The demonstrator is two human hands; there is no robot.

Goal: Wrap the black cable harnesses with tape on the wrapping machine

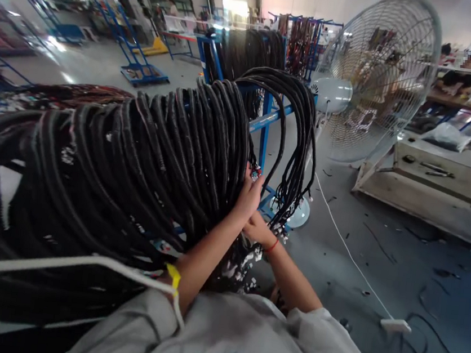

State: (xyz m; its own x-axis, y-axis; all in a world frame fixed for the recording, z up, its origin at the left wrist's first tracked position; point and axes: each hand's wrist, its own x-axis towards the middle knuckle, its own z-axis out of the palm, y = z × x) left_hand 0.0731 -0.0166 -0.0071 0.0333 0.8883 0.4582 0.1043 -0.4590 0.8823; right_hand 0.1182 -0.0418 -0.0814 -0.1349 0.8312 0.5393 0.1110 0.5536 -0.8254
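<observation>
A thick mass of black wrapped cable harnesses (143, 166) hangs draped over a blue rack (270, 118) in front of me. My left hand (249, 194) reaches up into the hanging cables at their right side, fingers curled around a small red and white connector (255, 173). My right hand (259, 228) sits just below and behind the left one, at the cable ends with white connectors (246, 263); its fingers are hidden behind the left hand. A red band circles my right wrist.
A large white standing fan (378, 79) is to the right, its white cord (350, 252) running across the grey floor to a power strip (395, 325). A workbench (444, 172) stands at right. More blue racks with cables stand behind. A person sits far right.
</observation>
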